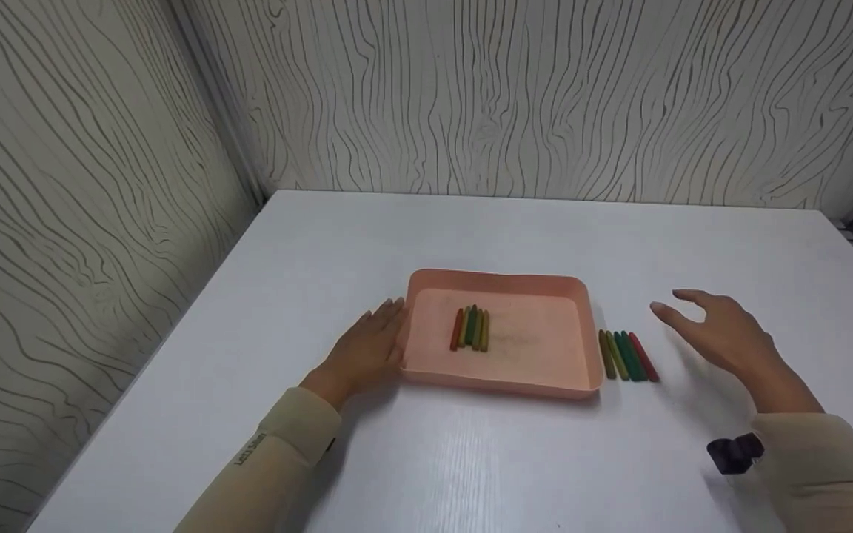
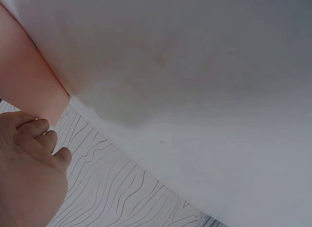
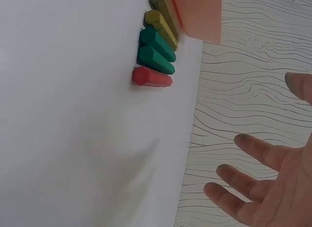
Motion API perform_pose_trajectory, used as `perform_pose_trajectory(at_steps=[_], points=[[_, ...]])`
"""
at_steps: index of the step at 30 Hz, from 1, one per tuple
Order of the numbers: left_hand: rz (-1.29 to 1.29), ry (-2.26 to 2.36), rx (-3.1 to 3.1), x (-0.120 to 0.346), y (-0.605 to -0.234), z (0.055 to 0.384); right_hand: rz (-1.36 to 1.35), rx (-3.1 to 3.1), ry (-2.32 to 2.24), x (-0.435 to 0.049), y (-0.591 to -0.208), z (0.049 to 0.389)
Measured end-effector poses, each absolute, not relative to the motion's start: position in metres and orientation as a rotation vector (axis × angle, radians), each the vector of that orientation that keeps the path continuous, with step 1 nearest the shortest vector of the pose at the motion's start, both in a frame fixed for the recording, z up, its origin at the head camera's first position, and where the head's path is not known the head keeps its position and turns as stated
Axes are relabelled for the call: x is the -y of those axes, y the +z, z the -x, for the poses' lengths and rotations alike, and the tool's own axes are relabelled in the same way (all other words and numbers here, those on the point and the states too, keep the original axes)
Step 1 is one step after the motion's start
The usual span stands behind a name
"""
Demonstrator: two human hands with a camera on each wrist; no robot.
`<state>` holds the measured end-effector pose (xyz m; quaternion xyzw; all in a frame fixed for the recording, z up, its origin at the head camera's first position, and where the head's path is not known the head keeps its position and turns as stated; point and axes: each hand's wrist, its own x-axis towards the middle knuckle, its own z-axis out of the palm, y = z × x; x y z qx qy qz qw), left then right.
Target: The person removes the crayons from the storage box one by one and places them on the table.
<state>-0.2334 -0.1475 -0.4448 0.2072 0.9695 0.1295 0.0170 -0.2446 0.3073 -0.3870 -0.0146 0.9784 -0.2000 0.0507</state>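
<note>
A shallow pink tray [image 1: 545, 385] lies on the white table. Inside it, left of the middle, several crayons [image 1: 474, 329] in red, yellow-olive and green lie side by side. Against the tray's left wall rests my left hand [image 1: 363, 348], its fingertips at the rim; the left wrist view shows these fingers beside the tray's pink wall [image 2: 29, 66]. Just right of the tray is a second row of crayons: olive, yellow, two green [image 3: 155, 60] and a red one [image 3: 152, 77] at the outer end. My right hand [image 1: 723, 333] hovers to the right of this row, thumb and fingers spread, holding nothing.
The white table [image 1: 508, 459] extends around the tray on all sides. Wood-grain patterned panels [image 1: 515, 104] rise behind it and on the left. A dark device [image 1: 736, 453] sits at my right sleeve cuff.
</note>
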Motion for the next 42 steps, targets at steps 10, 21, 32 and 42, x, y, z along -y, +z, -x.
perform_pose_trajectory(at_steps=[10, 21, 32, 42], points=[[-0.624, 0.364, -3.002, 0.147, -0.444, 0.234, 0.110, -3.082, -0.599, -0.288, -0.365, 0.251], [-0.634, 0.389, -3.011, 0.147, -0.447, 0.235, 0.176, -3.213, -0.592, -0.247, -0.355, 0.259], [-0.600, 0.380, -3.011, 0.146, -0.446, 0.234, 0.288, -3.235, -0.605, -0.202, -0.361, 0.264], [-0.622, 0.334, -3.007, 0.146, -0.444, 0.234, 0.346, -3.173, -0.554, -0.170, -0.376, 0.269]])
